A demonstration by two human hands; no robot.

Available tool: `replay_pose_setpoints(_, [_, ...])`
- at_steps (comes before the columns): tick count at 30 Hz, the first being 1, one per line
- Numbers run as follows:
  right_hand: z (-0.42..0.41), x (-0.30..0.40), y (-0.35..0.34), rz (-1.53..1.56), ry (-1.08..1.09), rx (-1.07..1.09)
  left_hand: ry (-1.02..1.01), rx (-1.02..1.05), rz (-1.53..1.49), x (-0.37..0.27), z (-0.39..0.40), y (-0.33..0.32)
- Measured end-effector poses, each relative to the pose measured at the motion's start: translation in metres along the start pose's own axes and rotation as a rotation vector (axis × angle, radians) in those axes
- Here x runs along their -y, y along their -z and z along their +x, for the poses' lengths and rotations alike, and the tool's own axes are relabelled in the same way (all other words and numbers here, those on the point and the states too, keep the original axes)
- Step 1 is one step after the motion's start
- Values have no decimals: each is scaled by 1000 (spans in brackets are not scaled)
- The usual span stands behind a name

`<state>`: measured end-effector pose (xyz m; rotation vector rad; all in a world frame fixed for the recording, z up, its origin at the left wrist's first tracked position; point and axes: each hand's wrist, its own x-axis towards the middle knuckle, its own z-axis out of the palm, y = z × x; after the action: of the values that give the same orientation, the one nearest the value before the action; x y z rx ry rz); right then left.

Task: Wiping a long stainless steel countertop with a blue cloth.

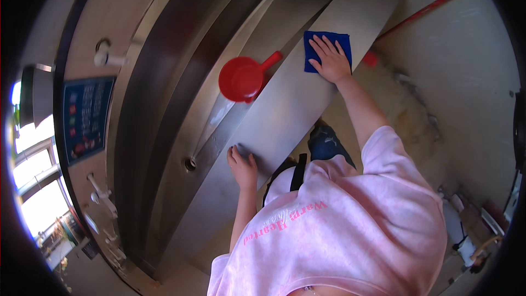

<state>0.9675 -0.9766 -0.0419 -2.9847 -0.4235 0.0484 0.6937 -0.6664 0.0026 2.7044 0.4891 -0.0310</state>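
My right hand lies flat with its fingers spread on a square blue cloth. The cloth sits on the broad stainless steel front ledge of a long trough sink. Lower down the same ledge, my left hand rests with bent fingers near the inner edge and holds nothing. Between the two hands, on the trough side, a red plastic dipper stands in the sink, its handle pointing towards the ledge.
A drain hole opens in the trough floor near my left hand. Taps and a blue poster with writing are on the wall behind. A red pole is beyond the ledge on the right. Another person appears far at lower right.
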Motion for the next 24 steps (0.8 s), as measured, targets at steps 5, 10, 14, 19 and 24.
replay_pose_setpoints(5, [58, -74, 6, 2, -16, -31, -9, 72, 131, -40, 36, -22])
replay_pose_setpoints(10, [121, -153, 0, -26, -121, -65, 188, 287, 218, -83, 54, -43])
replay_pose_setpoints(14, [175, -211, 0, -58, -241, -75, 374, 456, 262, -89, 60, -51])
replay_pose_setpoints(19, [211, -263, -10, -95, -410, -117, 416, 574, 293, -89, 66, -52])
replay_pose_setpoints(24, [197, -256, -15, -97, -430, -104, 453, 593, 277, -98, 69, -50])
